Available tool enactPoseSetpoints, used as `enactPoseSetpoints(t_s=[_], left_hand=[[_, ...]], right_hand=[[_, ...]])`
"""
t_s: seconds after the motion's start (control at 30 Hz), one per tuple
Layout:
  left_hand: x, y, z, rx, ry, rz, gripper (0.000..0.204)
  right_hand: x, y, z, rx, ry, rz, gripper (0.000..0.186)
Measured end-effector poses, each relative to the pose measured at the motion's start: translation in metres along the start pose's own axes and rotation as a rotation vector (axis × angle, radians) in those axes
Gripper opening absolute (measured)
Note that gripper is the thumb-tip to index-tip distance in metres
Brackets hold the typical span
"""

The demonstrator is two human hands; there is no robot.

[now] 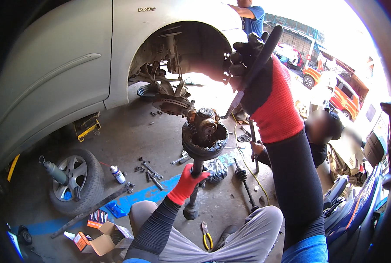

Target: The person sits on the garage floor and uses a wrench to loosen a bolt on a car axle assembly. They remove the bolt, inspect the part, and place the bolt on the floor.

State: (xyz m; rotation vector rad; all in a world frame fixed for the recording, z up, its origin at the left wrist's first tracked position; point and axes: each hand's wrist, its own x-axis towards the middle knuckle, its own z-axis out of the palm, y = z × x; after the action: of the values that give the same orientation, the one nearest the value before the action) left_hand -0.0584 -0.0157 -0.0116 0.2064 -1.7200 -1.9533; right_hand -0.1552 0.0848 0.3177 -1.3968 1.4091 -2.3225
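Upright in front of me stands a drive axle (197, 166) with a wide, grease-blackened cup (205, 151) at its top. Inside and above the cup sits a greasy, rust-brown joint (205, 117). My left hand (187, 180), in a red and black glove, is closed round the shaft below the cup. Raised at the right, my right hand (253, 72) grips the black handle of a pry bar (265, 52). The bar's bent metal end reaches down to the side of the joint. Just beyond is a rusty brake disc (173, 105) under the car's open wheel arch.
A silver car (59, 57) fills the upper left. On the floor lie a wheel (94, 175), a spray can (117, 174), wrenches (151, 170), pliers (207, 236), a second axle (246, 186) and open boxes (103, 239). A person (320, 131) crouches at right; another (252, 17) stands beyond the car.
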Motion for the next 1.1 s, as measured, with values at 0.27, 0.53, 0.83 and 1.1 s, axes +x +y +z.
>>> enactPoseSetpoints(t_s=[0.27,0.53,0.83,1.1], left_hand=[[-0.003,0.01,0.005,-0.059,0.016,-0.029,0.046],[-0.001,-0.005,0.003,0.028,0.026,0.014,0.051],[-0.006,-0.004,0.007,0.075,0.022,0.102,0.049],[-0.005,0.007,0.007,-0.042,-0.005,0.002,0.034]], right_hand=[[-0.002,0.008,-0.002,-0.422,-0.098,-0.227,0.015],[-0.01,0.0,-0.001,-0.413,-0.023,-0.247,0.016],[-0.014,-0.002,0.0,0.322,0.079,0.12,0.033],[-0.027,0.014,-0.007,0.548,0.223,0.05,0.023]])
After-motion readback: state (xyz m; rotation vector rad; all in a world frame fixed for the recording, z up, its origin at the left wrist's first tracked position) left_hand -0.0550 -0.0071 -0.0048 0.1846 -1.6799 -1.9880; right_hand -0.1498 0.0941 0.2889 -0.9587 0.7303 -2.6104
